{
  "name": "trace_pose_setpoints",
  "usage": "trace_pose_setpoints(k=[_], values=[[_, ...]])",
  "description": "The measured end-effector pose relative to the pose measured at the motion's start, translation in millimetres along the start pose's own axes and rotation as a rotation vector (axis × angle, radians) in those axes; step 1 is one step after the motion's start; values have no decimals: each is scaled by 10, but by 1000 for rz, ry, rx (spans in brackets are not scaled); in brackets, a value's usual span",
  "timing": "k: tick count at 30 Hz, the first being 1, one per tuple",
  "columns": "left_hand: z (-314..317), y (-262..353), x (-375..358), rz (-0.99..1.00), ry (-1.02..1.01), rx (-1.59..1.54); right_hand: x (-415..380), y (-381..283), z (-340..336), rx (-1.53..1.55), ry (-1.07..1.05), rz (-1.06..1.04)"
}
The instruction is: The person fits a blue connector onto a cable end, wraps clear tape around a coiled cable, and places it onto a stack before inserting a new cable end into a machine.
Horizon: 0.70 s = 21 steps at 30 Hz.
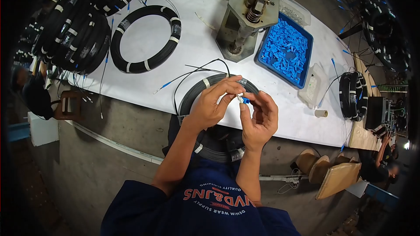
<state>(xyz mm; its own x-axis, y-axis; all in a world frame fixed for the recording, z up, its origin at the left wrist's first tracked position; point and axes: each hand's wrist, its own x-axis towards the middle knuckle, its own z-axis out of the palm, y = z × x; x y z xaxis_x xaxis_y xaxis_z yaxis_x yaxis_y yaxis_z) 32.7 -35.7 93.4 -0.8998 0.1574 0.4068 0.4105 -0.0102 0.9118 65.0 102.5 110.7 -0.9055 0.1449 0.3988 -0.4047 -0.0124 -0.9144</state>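
My left hand (214,101) is closed, its thumb and fingertips pinching the white end of a cable connector (239,98). Facing it, my right hand (259,121) grips a small blue connector housing (246,101) between thumb and fingers. The white and blue pieces meet between my fingertips. Below and behind both hands, a coil of black cable (190,94) leans across the table's front edge and down over my lap. One loose cable end with a blue and white tip (162,87) lies on the table left of the coil.
A metal hand press (247,15) stands on the white table (199,39). Beside it is a blue tray (261,61) of blue housings. Another cable coil (117,46) lies left, near stacked coils (78,39). Clear containers (311,88) sit right; a person (383,161) is at the far right.
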Motion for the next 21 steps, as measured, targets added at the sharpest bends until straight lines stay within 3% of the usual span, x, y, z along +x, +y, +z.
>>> trace_pose_setpoints(k=[21], values=[[-21, 228, -5, -197, -158, -117, 60, 35, -95, 361, 131, 172]])
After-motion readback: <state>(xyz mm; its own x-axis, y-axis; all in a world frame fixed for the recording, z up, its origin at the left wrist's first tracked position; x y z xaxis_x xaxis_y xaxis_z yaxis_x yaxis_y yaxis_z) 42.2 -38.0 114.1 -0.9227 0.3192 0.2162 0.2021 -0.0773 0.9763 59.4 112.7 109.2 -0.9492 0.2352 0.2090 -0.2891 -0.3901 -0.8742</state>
